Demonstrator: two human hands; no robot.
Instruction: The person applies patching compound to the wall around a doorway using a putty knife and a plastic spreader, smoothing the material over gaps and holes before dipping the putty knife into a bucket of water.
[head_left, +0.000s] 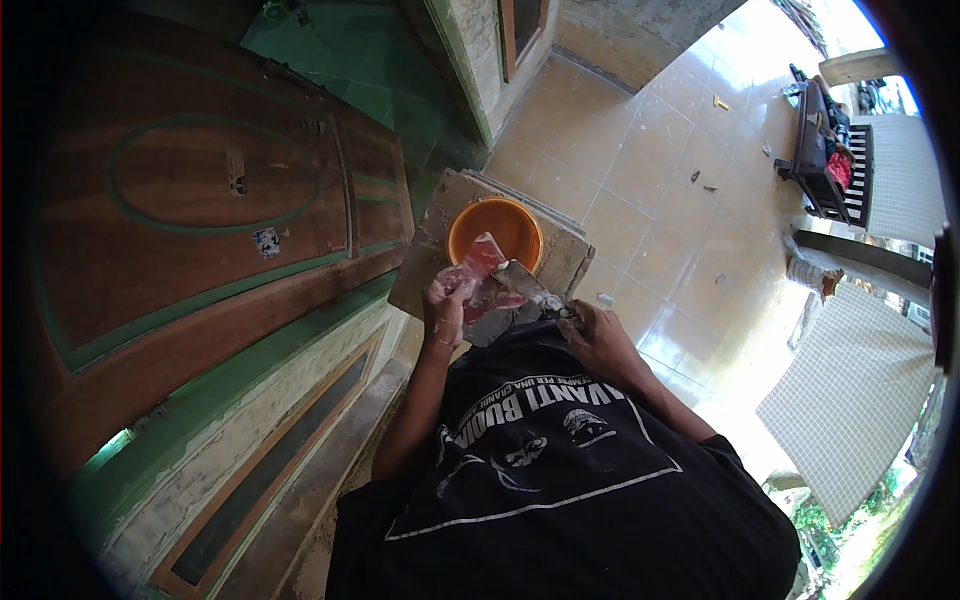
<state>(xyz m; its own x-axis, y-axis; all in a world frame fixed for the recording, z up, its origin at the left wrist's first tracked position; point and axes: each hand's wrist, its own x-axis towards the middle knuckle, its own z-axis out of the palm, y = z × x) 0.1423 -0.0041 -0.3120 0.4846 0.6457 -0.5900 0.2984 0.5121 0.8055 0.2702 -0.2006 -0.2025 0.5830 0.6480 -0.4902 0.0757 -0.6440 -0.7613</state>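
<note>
My left hand [449, 305], whitened with powder or paste, is closed on a flat red scraper [485, 254] whose upper corner carries a white smear. In my right hand [597, 338] is a putty knife [522, 284]; its broad grey blade points left, and white paste clings near the handle end. The blade meets or overlaps the red scraper; whether they touch, I cannot tell. Just beyond both tools stands an orange bucket [513, 225], its bottom partly hidden by the red scraper. It rests on a worn, stained board-topped stand [428, 232] close in front of me.
A brown wooden door [215, 205] with green trim stands at the left, beside a wood-framed pane [270, 470]. Small scraps lie on the tiled floor [630, 170]. Farther right are a dark bench [815, 165] with things on it and a pale checked sheet [850, 390].
</note>
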